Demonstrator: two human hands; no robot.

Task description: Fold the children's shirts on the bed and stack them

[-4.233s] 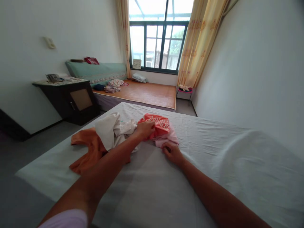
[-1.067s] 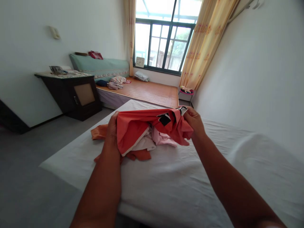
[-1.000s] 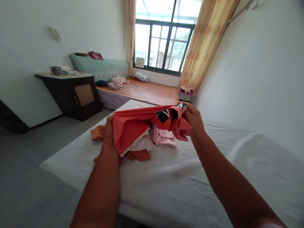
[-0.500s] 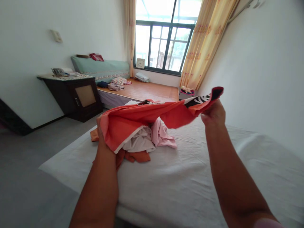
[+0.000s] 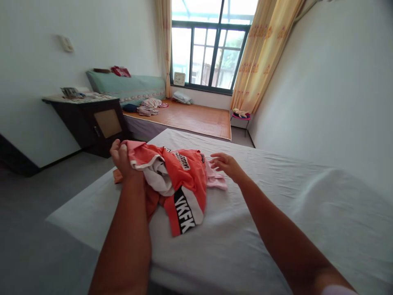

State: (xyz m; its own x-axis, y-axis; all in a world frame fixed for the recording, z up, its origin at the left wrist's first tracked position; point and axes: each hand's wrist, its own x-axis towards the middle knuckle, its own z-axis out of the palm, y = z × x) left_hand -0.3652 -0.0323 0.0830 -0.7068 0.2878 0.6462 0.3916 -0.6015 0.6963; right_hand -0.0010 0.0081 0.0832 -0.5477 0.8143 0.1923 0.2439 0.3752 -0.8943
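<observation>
White walls (image 5: pixel 322 78) enclose the room, and a grey floor (image 5: pixel 37 205) runs beneath. A dark-framed window (image 5: pixel 211 57) lets in bright daylight between yellow curtains (image 5: pixel 260 57). Below it lies a low platform with an orange mat (image 5: pixel 190 116) (a green cushion (image 5: pixel 129 88) at its head). A dark cabinet (image 5: pixel 92 125) stands against the left wall.
</observation>
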